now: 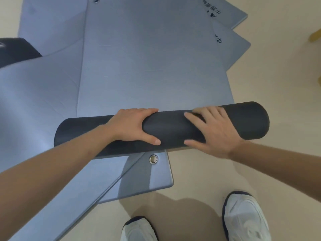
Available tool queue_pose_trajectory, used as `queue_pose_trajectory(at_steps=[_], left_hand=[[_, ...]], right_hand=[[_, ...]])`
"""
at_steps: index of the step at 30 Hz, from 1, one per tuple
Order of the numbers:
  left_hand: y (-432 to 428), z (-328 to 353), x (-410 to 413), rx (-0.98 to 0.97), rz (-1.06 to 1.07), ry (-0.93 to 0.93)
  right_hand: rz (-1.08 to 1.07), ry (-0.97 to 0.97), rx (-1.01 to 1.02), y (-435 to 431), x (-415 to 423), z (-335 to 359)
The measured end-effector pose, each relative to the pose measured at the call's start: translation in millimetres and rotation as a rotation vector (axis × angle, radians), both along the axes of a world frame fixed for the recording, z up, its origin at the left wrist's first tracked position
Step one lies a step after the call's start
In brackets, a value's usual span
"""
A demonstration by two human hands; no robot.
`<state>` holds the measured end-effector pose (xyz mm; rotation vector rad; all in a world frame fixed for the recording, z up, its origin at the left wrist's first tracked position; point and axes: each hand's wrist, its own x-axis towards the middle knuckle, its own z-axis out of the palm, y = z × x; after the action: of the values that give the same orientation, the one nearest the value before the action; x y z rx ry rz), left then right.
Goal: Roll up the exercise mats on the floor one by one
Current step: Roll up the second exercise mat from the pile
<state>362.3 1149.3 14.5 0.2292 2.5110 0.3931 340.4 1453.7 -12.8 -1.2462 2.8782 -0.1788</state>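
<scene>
A blue-grey exercise mat (147,63) lies flat in front of me, its near end rolled into a thick dark tube (173,129) that runs left to right. My left hand (132,126) wraps over the roll left of its middle, thumb on the near side. My right hand (215,129) presses on top of the roll right of its middle, fingers spread. Several other blue-grey mats (34,105) lie overlapped underneath, fanned out to the left and far right.
A mat corner with a metal eyelet (153,159) sticks out under the roll. My two white shoes (245,218) stand on the beige floor (278,84). A dark rolled object (15,49) sits at the far left. A yellow object (315,36) shows at the right edge.
</scene>
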Motion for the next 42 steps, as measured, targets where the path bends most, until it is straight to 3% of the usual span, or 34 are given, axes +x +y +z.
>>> queue_pose_trajectory(at_steps=[3, 6, 9, 13, 15, 19, 21, 26, 30, 36, 42], left_hand=[[-7.1, 0.0, -23.9, 0.078, 0.051, -0.09], [-10.1, 4.9, -37.3, 0.045, 0.078, -0.022], [-10.4, 13.3, -38.8, -0.055, 0.105, 0.189], [-4.9, 10.7, -10.5, -0.055, 0.057, 0.623], [-3.1, 0.9, 5.1, -0.079, 0.023, 0.718], [-5.2, -10.1, 3.7, -0.316, -0.046, 0.59], [-9.2, -10.1, -11.8, -0.358, -0.062, 0.545], [-20.4, -1.2, -57.4, -0.32, -0.019, 0.41], [-29.6, 6.7, -89.2, -0.255, -0.017, 0.241], [-36.2, 9.5, -118.7, -0.228, -0.026, 0.04], [-30.6, 21.0, -122.5, -0.256, -0.028, 0.121]], right_hand=[[-0.027, 0.023, 0.184, 7.4, 3.8, -10.6], [-0.03, 0.019, 0.265, 3.9, -14.9, -12.3], [-0.029, -0.029, 0.258, -5.0, -42.3, -7.1], [-0.018, -0.174, 0.276, -13.0, -80.8, 2.5], [-0.013, -0.281, 0.277, -17.2, -101.5, 7.1], [-0.033, -0.566, 0.223, -26.5, -139.9, 15.0], [-0.053, -0.61, 0.253, -31.3, -154.5, 16.7], [-0.189, -0.295, 0.175, -34.8, -156.1, 19.3], [-0.094, -0.127, 0.25, -35.2, -134.8, 5.9], [-0.025, -0.146, 0.292, -41.8, -158.2, 5.8], [-0.015, -0.188, 0.246, -45.4, -165.6, 21.8]])
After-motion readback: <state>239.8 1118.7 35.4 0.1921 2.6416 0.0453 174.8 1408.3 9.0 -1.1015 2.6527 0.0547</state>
